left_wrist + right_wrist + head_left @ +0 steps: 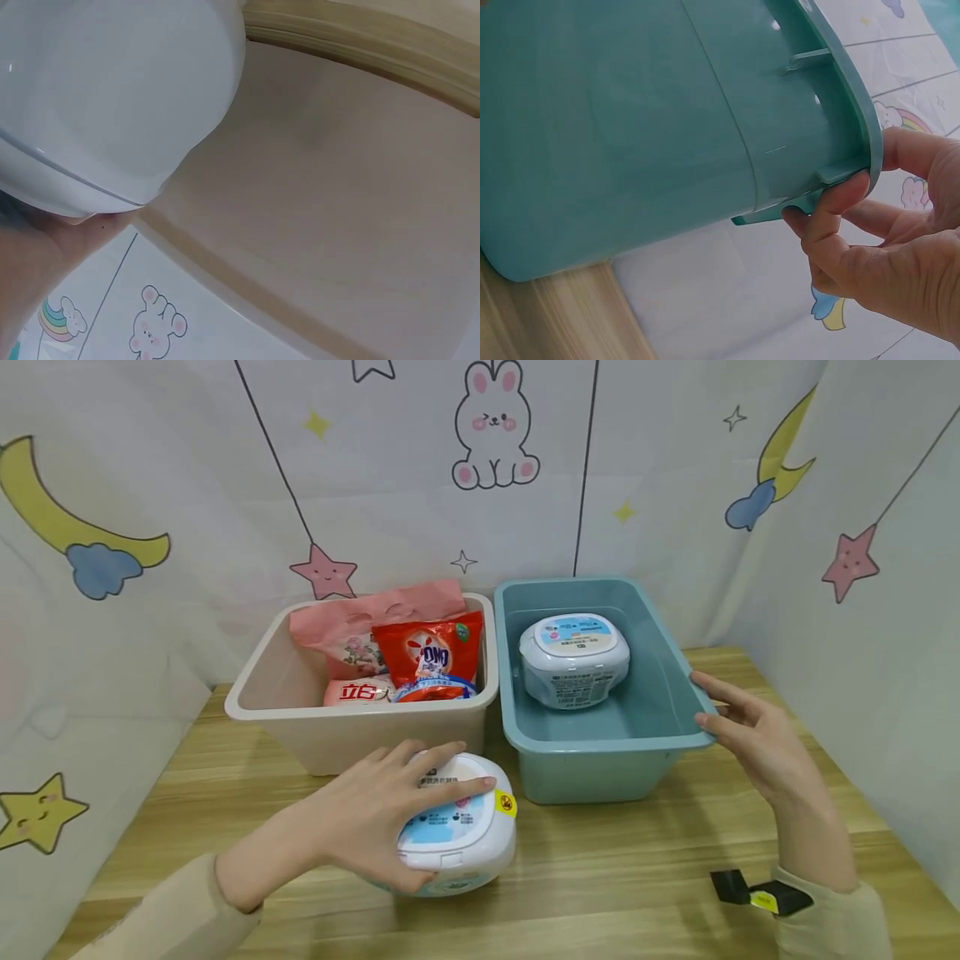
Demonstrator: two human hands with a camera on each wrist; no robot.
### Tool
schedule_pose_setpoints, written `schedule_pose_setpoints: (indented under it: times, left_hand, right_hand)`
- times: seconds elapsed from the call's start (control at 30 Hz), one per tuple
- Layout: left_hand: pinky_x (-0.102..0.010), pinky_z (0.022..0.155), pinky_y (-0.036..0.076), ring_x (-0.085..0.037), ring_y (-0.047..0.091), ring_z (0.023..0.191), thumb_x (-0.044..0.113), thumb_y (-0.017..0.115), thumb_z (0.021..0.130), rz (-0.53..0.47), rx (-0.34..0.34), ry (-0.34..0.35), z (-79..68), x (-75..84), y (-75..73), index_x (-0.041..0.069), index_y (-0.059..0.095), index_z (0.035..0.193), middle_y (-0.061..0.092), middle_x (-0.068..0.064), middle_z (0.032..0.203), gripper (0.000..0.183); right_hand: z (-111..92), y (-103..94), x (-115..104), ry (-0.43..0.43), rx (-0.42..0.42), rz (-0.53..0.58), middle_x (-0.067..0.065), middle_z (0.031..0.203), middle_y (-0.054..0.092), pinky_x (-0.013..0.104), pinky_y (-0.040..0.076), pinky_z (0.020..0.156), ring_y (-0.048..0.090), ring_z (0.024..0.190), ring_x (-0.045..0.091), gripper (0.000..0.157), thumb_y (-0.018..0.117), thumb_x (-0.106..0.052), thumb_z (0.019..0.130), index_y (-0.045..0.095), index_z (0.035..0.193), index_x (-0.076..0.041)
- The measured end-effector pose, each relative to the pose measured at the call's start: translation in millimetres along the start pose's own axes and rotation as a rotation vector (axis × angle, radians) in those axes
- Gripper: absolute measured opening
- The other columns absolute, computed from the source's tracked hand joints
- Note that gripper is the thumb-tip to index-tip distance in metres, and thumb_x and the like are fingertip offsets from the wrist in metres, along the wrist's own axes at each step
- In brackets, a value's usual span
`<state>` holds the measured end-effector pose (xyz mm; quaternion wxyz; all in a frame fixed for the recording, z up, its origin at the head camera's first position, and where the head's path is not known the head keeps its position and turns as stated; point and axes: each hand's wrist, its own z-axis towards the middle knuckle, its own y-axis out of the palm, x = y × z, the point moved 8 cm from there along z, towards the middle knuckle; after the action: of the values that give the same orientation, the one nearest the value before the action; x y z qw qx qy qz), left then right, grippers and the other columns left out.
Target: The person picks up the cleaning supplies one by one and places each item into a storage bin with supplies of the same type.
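In the head view my left hand [375, 818] grips a white laundry-pod tub [491, 852] from above, thumb on the near side and fingers spread over the lid. The tub's smooth side [135, 97] fills the upper left of the left wrist view; I cannot tell whether its base touches the table. My right hand [765, 743] pinches the near right part of the rim of a teal bin [585, 777]. In the right wrist view the thumb and fingers [844, 195] bend about that rim. A similar white tub [573, 664] stands inside the teal bin.
A cream bin [300, 727] stands left of the teal one, holding a red detergent bag [435, 647], a pink floral bag [345, 622] and another pink-and-white pack [360, 692]. Both bins are on a wooden table [600, 877] against a cartoon-printed cloth [420, 502].
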<state>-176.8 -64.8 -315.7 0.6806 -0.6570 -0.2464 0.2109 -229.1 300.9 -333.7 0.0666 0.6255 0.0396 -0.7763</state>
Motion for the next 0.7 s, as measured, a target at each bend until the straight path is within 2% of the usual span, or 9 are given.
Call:
schedule_pose_setpoints:
  times: [0.37,0.7]
  left_hand:
    - [-0.04,0.092,0.045,-0.019,0.04,0.123,0.066,0.067,0.067,0.027,0.0,0.064,4.1,11.9,-16.7,0.055,0.017,0.146,0.027,0.002,0.157,0.094]
    - [-0.041,0.092,0.045,-0.019,0.04,0.122,0.065,0.067,0.068,0.015,-0.06,0.09,1.7,16.7,-25.6,0.055,0.015,0.147,0.028,0.002,0.156,0.095]
  right_hand:
    - [1.1,-0.3,-1.3,-0.003,-0.012,0.015,0.003,0.105,0.056,0.014,0.052,0.079,0.056,0.087,0.008,0.051,0.051,0.006,0.094,0.045,0.143,-0.008]
    - [0.0,0.0,1.8,0.024,0.005,0.01,0.002,0.102,0.056,0.014,0.051,0.079,0.056,0.085,0.007,0.051,0.051,0.005,0.094,0.046,0.143,-0.01]
